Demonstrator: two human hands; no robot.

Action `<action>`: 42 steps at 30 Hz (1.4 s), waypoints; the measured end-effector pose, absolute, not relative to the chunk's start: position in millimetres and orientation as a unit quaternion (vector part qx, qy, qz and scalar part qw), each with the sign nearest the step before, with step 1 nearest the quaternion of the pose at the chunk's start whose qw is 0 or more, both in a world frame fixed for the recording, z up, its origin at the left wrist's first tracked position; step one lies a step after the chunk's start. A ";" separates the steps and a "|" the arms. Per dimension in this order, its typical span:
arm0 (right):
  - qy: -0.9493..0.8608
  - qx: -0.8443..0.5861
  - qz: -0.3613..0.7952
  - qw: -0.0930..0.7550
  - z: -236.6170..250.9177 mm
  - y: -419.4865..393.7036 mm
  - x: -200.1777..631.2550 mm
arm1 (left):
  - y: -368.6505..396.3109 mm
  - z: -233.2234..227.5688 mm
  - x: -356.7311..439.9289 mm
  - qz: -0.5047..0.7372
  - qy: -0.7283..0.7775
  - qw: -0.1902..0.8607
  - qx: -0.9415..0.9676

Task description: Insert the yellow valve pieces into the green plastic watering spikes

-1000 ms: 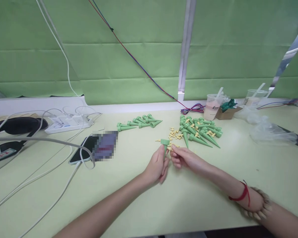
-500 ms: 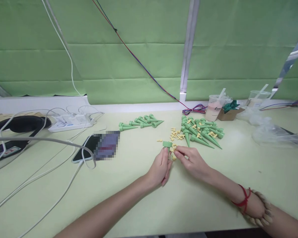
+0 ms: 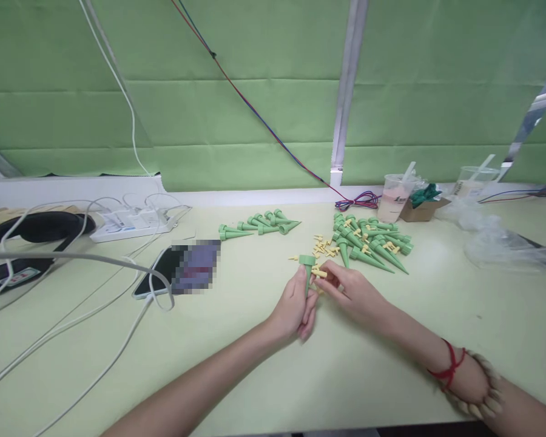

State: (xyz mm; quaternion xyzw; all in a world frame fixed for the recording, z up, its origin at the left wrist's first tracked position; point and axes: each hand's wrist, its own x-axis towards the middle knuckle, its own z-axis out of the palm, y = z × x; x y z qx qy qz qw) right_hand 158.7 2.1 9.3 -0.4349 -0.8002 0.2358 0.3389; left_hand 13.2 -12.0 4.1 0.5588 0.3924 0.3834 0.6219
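- Spike (image 3: pixel 306 265): green, standing about upright in the left hand above the table, cap uppermost, tapering down behind the fingers.
- Blind (image 3: pixel 236 115): green, filling the whole background.
- Table (image 3: pixel 255 382): pale, running across the width of the view and bearing everything below.
- Headphones (image 3: pixel 50 229): black, lying at far left, white cables crossing in front of them.
- Heap of spikes (image 3: pixel 380 233): lying beyond the right hand, points facing several ways, yellow bits showing among them.
- Bag (image 3: pixel 491 246): clear plastic, lying crumpled at far right.
- Power strip (image 3: pixel 131 226): white, lying near the back, several plugs sitting in it.
- Small group of spikes (image 3: pixel 268 230): lying beyond the left hand, well apart from the heap.
- Left hand (image 3: pixel 295 300): curling around the spike, thumb pressing along it just under the cap.
- Right hand (image 3: pixel 352 291): pinching a yellow piece (image 3: pixel 320 274) between thumb and forefinger, just beside the spike; other fingers bending in. Whether piece and spike are touching, cannot tell.
- Phone (image 3: pixel 168 261): lying at left, a white cable looping over it.
- Cup (image 3: pixel 393 203): holding a pink drink, standing behind the heap, next to a small box (image 3: pixel 421 211).
- Loose yellow bits (image 3: pixel 321 247): lying scattered between the hands and the heap.
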 end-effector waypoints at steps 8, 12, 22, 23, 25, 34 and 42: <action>-0.834 -0.378 0.155 0.371 6.6 0.3 161.9 | -11.2 -6.1 10.1 0.382 0.387 0.596 0.591; -0.708 -0.370 0.461 0.386 11.4 -6.5 155.3 | -9.1 -7.3 6.1 0.377 0.382 0.566 0.626; -0.711 -0.410 0.460 0.339 13.2 -2.2 156.4 | -10.7 -2.4 11.9 0.382 0.378 0.626 0.565; -0.760 -0.421 0.358 0.343 13.5 -0.2 159.7 | -10.6 -1.5 12.9 0.378 0.381 0.639 0.551; -0.823 -0.416 0.201 0.331 13.8 5.1 166.8 | -10.4 0.2 13.9 0.375 0.384 0.652 0.535; -0.874 -0.348 0.081 0.329 8.2 9.4 167.0 | -13.0 -0.4 14.2 0.372 0.401 0.634 0.547; -0.571 -0.338 0.661 0.351 17.4 -5.3 153.5 | -10.2 -11.6 7.6 0.393 0.401 0.551 0.617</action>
